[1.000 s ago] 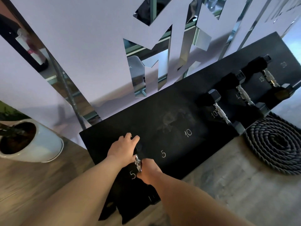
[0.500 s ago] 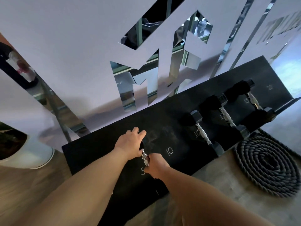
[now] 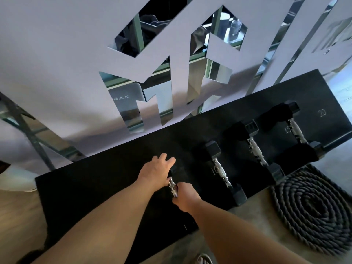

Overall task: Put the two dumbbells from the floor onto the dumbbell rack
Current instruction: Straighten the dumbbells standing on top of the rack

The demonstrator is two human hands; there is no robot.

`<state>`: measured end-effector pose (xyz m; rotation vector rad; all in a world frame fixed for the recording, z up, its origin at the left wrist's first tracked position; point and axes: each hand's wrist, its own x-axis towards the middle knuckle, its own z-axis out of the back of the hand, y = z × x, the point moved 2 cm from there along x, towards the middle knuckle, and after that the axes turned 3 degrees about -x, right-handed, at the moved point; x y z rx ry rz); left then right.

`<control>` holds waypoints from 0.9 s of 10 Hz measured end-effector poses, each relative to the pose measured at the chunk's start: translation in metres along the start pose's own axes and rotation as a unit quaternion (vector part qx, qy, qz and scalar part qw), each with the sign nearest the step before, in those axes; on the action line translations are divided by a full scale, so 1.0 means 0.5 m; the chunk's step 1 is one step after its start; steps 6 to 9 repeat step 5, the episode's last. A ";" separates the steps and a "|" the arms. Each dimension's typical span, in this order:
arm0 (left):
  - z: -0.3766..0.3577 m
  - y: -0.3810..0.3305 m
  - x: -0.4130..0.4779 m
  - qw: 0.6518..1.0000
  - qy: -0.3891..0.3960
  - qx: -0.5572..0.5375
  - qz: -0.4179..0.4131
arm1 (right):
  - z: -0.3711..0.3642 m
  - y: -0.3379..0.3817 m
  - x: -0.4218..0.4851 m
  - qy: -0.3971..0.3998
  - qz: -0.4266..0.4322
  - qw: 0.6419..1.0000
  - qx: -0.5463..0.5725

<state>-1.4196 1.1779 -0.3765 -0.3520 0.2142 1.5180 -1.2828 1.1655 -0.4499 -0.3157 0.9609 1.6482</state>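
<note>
Left hand [image 3: 157,169]: lies over the far head of a small dumbbell [image 3: 173,188], fingers [image 3: 164,158] curled loosely down around it.
Right hand [image 3: 185,197]: wraps the near end; fingers are hidden under the palm, so I cannot tell how tightly they close.
Dumbbell: between the two hands, over the dark rack [image 3: 106,180]; only its metal handle shows, and whether it rests on the surface cannot be told.
Risk: fingertips under a head could get pinched as the weight settles; letting go early could probably let it roll toward the near edge.
Neighbours: three more dumbbells [image 3: 222,171] sit well to the right of the right hand.
Open room: bare rack beyond and to the left of the left fingers.
Edges: rack front lies just behind the right wrist; a coiled rope [image 3: 312,212] sits on the floor further right.
</note>
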 end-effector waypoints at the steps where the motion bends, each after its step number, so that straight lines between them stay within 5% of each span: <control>1: -0.033 -0.009 0.008 1.000 0.018 -0.006 0.024 | -0.021 -0.021 0.020 0.003 0.004 1.000 -0.004; 9: 0.052 0.029 -0.066 0.999 -0.033 0.020 0.031 | 0.090 0.027 -0.013 -0.073 0.057 0.996 0.014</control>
